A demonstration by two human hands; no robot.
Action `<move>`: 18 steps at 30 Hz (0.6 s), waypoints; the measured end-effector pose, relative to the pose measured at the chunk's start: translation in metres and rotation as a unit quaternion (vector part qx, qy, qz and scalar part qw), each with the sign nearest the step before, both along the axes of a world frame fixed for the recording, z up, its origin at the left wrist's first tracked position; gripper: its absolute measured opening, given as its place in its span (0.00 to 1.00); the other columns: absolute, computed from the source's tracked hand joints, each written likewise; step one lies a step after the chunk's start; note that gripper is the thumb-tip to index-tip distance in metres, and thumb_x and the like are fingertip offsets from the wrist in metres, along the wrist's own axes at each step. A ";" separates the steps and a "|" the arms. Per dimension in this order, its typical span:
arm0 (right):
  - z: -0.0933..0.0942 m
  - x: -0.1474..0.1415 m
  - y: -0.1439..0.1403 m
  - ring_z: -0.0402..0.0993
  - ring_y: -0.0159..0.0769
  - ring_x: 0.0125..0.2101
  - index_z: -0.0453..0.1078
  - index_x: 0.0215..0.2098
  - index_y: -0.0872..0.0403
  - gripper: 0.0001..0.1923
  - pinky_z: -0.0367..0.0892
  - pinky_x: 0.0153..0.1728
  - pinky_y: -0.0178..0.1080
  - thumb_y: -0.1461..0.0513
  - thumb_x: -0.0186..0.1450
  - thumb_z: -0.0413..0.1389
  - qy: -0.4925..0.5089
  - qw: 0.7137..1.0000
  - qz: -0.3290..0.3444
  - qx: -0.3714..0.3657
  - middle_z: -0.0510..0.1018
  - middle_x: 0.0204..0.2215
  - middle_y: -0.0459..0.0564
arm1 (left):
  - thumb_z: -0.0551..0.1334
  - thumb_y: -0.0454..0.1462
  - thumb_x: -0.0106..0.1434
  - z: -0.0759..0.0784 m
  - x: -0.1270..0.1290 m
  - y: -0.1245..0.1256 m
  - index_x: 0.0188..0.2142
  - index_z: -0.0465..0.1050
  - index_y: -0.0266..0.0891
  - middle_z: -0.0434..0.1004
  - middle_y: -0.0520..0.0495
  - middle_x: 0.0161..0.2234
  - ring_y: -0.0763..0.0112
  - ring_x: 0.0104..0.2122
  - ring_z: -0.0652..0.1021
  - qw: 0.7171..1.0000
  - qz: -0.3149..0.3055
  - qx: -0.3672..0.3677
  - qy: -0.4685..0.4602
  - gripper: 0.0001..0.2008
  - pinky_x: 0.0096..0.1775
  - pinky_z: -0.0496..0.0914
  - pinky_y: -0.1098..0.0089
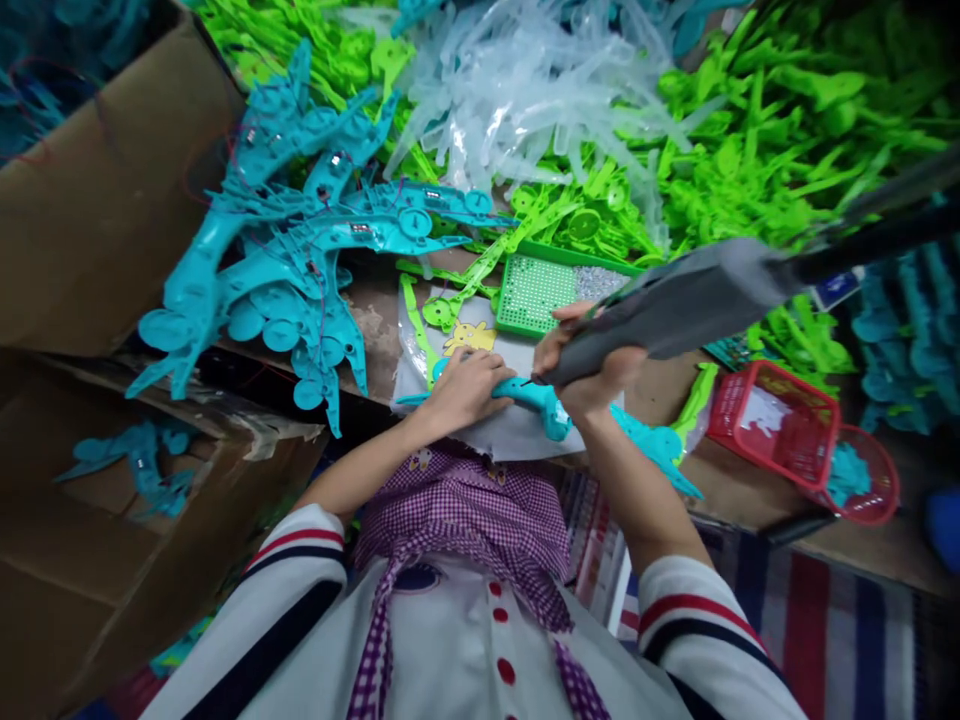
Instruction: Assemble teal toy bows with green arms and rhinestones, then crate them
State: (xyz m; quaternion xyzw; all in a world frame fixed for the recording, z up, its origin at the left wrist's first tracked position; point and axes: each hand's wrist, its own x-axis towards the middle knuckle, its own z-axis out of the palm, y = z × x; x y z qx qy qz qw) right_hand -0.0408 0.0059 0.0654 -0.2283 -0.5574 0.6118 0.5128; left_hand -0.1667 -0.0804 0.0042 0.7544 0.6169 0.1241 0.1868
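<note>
Nearest the camera is the person's own front — a white top with red buttons, striped cuffs and a purple checked cloth [457, 520] hanging down the chest. Just beyond it lies the teal plastic part [536, 400], resting on a pale sheet at the near edge of the surface [750, 485]. The left hand [465, 385] lies over its left end, fingers curled and pressed down on it. The right hand [592, 365] is wrapped tight around a grey power screwdriver [675, 300], whose tip touches the part.

It looks like a thin moulded shell: light, stiff, probably smooth enough to slide under the tool, and its narrow tapering ends seem likely to snap if levered. Holding it flat at the broad middle, close beside the tip, looks the safest grip.

One part is under the hands and one screwdriver is in view. Behind them stands one green tray [540, 290] holding small screws, with a yellow figure printed on the sheet just beside it. To the right, two red baskets [780, 420] touch each other. At the left stands a heap of teal shells [300, 250] with wires — too tangled to count — beside cardboard boxes. Farther back rise piles of green parts [750, 130] and clear parts [517, 90], likewise uncountable.
</note>
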 end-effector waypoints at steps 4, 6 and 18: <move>-0.014 0.000 -0.012 0.57 0.30 0.10 0.69 0.34 0.47 0.37 0.56 0.12 0.36 0.27 0.48 0.53 0.003 0.999 0.004 -0.036 0.61 0.12 0.38 | 0.65 0.46 0.65 -0.001 -0.001 0.001 0.46 0.76 0.47 0.78 0.49 0.44 0.59 0.47 0.74 1.000 0.012 0.003 0.001 0.12 0.51 0.59 0.57; -0.015 -0.001 -0.009 0.57 0.30 0.10 0.69 0.34 0.48 0.39 0.57 0.12 0.36 0.26 0.47 0.52 0.005 0.999 -0.007 -0.032 0.61 0.12 0.38 | 0.65 0.46 0.65 -0.002 -0.001 0.000 0.46 0.76 0.48 0.78 0.50 0.45 0.60 0.47 0.74 1.000 0.014 0.008 -0.004 0.12 0.51 0.58 0.58; -0.040 -0.002 -0.006 0.60 0.29 0.12 0.71 0.34 0.50 0.36 0.60 0.14 0.36 0.29 0.48 0.57 -0.007 0.999 0.029 -0.030 0.63 0.13 0.38 | 0.64 0.47 0.65 -0.007 -0.001 -0.001 0.45 0.77 0.46 0.78 0.49 0.43 0.59 0.46 0.74 0.999 0.025 0.021 0.000 0.12 0.49 0.58 0.57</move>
